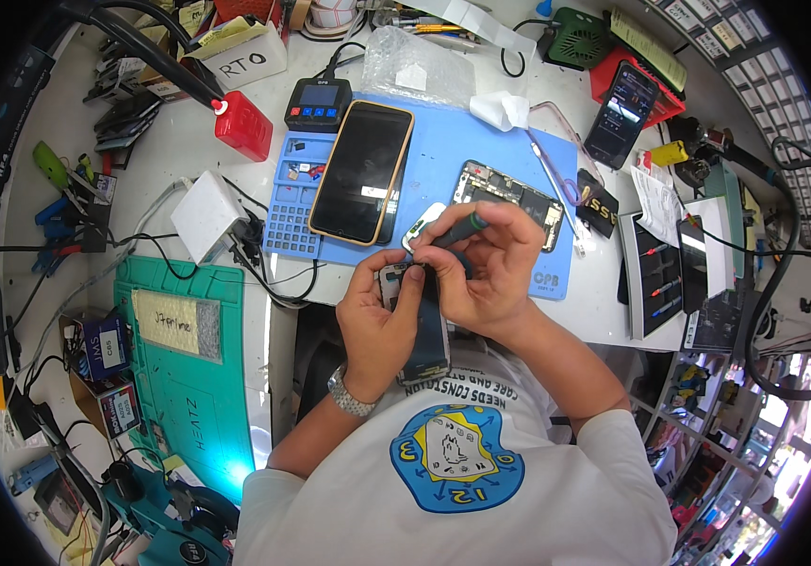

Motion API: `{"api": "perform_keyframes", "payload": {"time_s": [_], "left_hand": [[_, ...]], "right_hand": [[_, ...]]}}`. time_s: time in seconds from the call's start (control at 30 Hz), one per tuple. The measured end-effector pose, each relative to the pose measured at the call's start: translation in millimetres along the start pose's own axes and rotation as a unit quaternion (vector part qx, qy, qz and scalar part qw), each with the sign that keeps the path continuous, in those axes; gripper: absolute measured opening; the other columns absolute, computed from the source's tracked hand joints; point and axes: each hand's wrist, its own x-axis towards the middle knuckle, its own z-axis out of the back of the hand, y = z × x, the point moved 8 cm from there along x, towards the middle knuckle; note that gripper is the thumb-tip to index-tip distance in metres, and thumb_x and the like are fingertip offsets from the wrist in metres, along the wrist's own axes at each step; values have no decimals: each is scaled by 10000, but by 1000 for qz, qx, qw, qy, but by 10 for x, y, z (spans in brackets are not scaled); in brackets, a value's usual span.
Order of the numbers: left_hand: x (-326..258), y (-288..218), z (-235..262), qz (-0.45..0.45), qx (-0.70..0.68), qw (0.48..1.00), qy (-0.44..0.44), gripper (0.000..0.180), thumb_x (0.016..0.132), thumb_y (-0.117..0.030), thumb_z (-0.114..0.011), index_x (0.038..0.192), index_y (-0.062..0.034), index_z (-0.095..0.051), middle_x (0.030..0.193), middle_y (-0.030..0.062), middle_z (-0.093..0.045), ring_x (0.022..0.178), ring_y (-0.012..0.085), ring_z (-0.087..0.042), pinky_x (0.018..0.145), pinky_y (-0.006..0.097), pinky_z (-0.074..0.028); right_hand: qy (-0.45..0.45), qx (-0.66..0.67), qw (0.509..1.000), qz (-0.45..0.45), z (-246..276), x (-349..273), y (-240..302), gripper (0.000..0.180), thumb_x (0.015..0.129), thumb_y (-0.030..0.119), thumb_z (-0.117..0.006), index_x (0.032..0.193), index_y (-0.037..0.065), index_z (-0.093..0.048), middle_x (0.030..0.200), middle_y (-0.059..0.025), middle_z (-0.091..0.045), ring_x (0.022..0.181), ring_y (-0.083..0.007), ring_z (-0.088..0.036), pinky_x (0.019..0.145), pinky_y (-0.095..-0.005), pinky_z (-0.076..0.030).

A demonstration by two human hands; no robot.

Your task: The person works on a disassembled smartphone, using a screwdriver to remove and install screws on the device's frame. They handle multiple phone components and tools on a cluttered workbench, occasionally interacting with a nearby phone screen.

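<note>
My left hand [382, 316] grips a phone display panel [431, 344] near its top end, with the thumb pressed on it. The panel hangs toward my shirt, dark and slim. In the fingers of my right hand [495, 274] is a screwdriver [462, 230] with a dark handle and a green ring. Its tip meets the panel's top end, where my fingertips hide the contact. Just beyond the fingers lies a small white and green piece [422, 224]. An opened phone body [517, 193] with bare inner parts lies past my right hand on the blue mat [443, 127].
A phone in a tan case [360, 170] lies across the mat's left side. Behind it stand a small black device with a screen [319, 104] and a red bottle [242, 127]. Another phone [620, 113] leans at a red bin [665, 90]. A green mat [189, 377] covers the left side.
</note>
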Motion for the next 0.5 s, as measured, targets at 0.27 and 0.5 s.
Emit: {"api": "perform_keyframes", "payload": {"time_s": [0.27,0.5], "left_hand": [[-4,36,12,-8,-3,1000,5,321,1013,-58,-741,1283,66,-620,1101,103,-734,960,70,-659,797,211,-529],[-20,-9,14,35,28,999,6,345,1002,-67,-757,1294,54,-618,1016,58,-724,859,23,-607,687,187,-475]], "right_hand": [[65,-36,994,75,-56,10,112,770,890,-229,-652,1501,119,-337,1155,-217,-636,968,-277,-734,841,-361,-640],[24,-94,990,104,-17,104,323,603,849,-193,-696,1392,46,-588,1178,-190,-657,1001,-284,-711,786,-318,-628]]}}
